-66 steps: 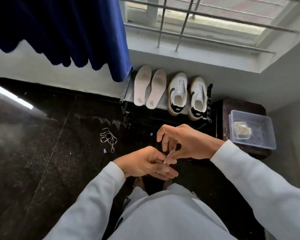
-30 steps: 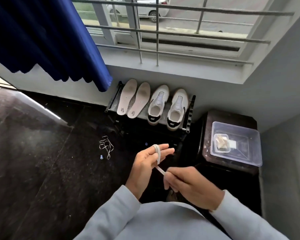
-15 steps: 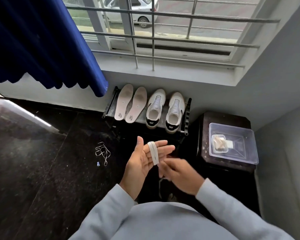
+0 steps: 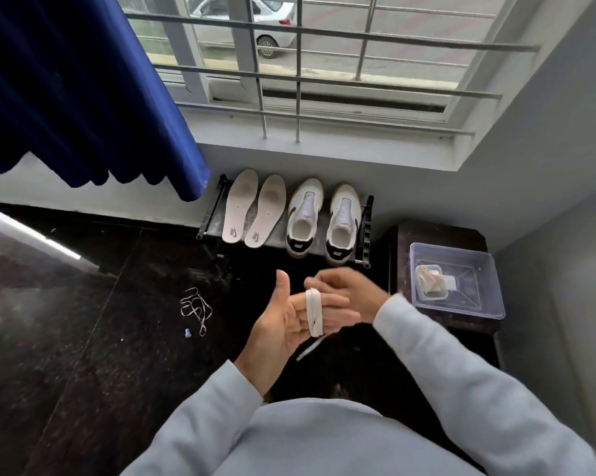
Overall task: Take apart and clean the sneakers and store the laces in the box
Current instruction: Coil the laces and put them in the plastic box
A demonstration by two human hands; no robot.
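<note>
Dark speckled floor point(image 4: 66, 355) under a barred window point(image 4: 310, 63) — left hand point(image 4: 289, 324) flat, lace point(image 4: 313, 312) wrapping its fingers, right hand point(image 4: 344, 286) blurred.

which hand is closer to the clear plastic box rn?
Right. The right hand sits just left of the clear plastic box, behind the left hand's fingers. The left hand, wrapped with the white lace, is farther left.

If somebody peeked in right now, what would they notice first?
A flat white shoelace wrapped around the fingers of the open left hand, mid-frame, with the right hand just behind it. Beyond, two white sneakers and two pale insoles line a black rack under the window.
</note>
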